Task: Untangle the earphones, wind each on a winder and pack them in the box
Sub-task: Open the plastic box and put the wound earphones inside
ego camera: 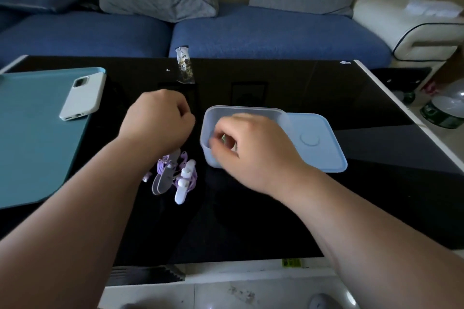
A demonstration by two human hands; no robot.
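Note:
A translucent pale blue box (pixel 241 108) stands on the black table (pixel 251 208), its lid (pixel 319 143) lying flat against its right side. My right hand (pixel 253 148) reaches into the box from above and pinches a small pale green item (pixel 223 138), mostly hidden by my fingers. My left hand (pixel 158 120) hovers left of the box, curled in a fist with nothing visible in it. Below that wrist lie tangled purple earphones (pixel 165 165), together with a purple winder (pixel 160 183) and a white winder (pixel 184 183).
A teal tablet cover (pixel 32 138) with a white phone (pixel 82 95) on it fills the table's left side. A snack wrapper (pixel 185 65) lies at the far edge. A blue sofa (pixel 251 32) stands behind the table, and plastic bottles (pixel 447 108) sit on the floor at right.

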